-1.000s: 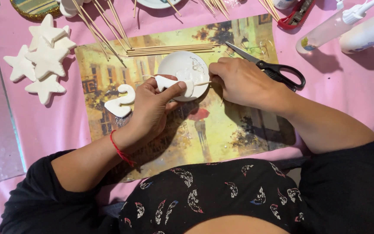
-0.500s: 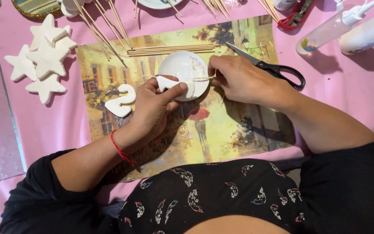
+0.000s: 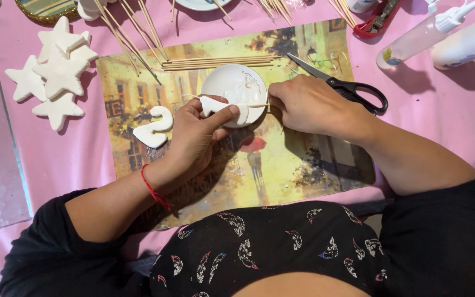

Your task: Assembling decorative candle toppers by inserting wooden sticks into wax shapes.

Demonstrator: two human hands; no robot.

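left hand (image 3: 196, 135) pinches a flat white foam-like cutout piece (image 3: 224, 107) between thumb and curled fingers, thumb pressed on top, piece held over the near edge of a small round white dish (image 3: 237, 88). right hand (image 3: 309, 104) fingers closed tight on a thin wooden skewer stick (image 3: 257, 105), its tip pointing left and touching the right end of the white piece. both hands work over a painted street-scene placemat (image 3: 281, 170) lying on a pink tablecloth (image 3: 441, 104). a white number-two shaped cutout (image 3: 154, 127) lies on the mat just left of the left hand, not touched. black-handled scissors (image 3: 347, 86) lie on the mat just behind the right hand, blades pointing left. a row of plain wooden skewers (image 3: 218, 61) lies behind the dish, more skewers fanned out at the top edge. a pile of white star cutouts (image 3: 56, 74) sits on the cloth well left of the mat. two clear squeeze bottles (image 3: 446, 36) lie at top right. thin red string bracelet (image 3: 154, 190) on left wrist, black sleeves on both arms.
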